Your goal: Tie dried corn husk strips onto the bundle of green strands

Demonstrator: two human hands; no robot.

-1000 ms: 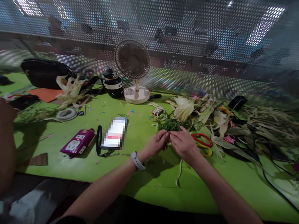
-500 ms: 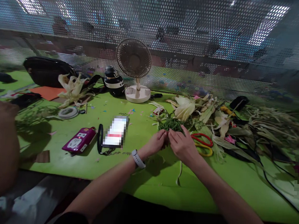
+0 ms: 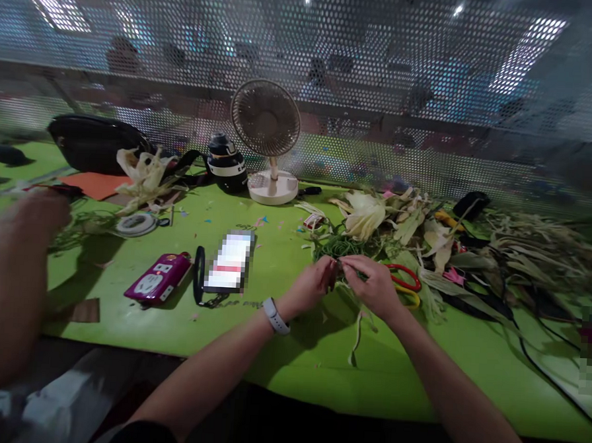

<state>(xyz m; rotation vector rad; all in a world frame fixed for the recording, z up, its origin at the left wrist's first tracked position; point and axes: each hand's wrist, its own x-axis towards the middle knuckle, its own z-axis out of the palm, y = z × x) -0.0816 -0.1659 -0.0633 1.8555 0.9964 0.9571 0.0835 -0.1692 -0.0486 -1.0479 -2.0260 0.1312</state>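
My left hand (image 3: 316, 283), with a pale band on its wrist, is closed, fingers curled in a pinch. Its fingertips meet those of my right hand (image 3: 373, 285), which also pinches. Something small and dark sits between the fingertips; I cannot make out what it is. Just behind both hands lies a tangle of thin green strands (image 3: 345, 246). Beside my right hand lie scissors with a red and a yellow handle (image 3: 406, 275), partly covered by that hand. A pale fibre strip (image 3: 356, 340) trails on the green tabletop below the hands.
Dried corn husks (image 3: 363, 215) spread over the right. A white fan (image 3: 274, 188) and a black bottle (image 3: 226, 168) stand behind. Left are a phone (image 3: 228, 261), a purple case (image 3: 158, 279), a tape roll (image 3: 136, 224) and another person's arm (image 3: 12, 286). A cable (image 3: 536, 363) crosses the right.
My right hand has shifted slightly right, its flat fingers now drawn into a pinch. My left fingers have curled more. The other person's hand at left has moved inward, further over the table.
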